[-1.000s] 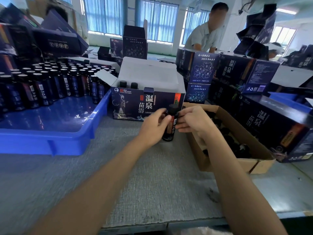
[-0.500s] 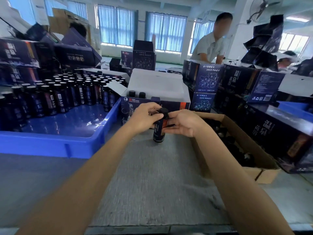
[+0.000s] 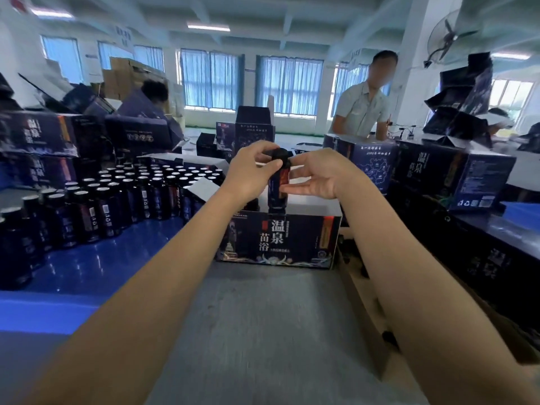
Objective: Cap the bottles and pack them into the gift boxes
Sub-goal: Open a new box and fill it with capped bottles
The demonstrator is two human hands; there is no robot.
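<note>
A dark bottle (image 3: 277,188) with an orange-and-navy label stands upright over the open navy gift box (image 3: 277,241), its base at the box's top opening. My left hand (image 3: 248,173) grips the black cap (image 3: 280,156) at the bottle's top with curled fingers. My right hand (image 3: 315,176) holds the bottle's body from the right, thumb and fingers around it. Whether the base is inside the box is hidden by the front wall.
A blue tray (image 3: 81,267) at left carries several uncapped dark bottles (image 3: 117,206). A cardboard carton (image 3: 377,325) with black caps sits at right. Stacked navy gift boxes (image 3: 438,171) stand behind and right. A person (image 3: 362,109) stands at the far side. Grey table surface (image 3: 263,331) lies in front.
Both hands have lifted the bottle off the table and carried it forward, to above the open gift box. The camera has tilted up.
</note>
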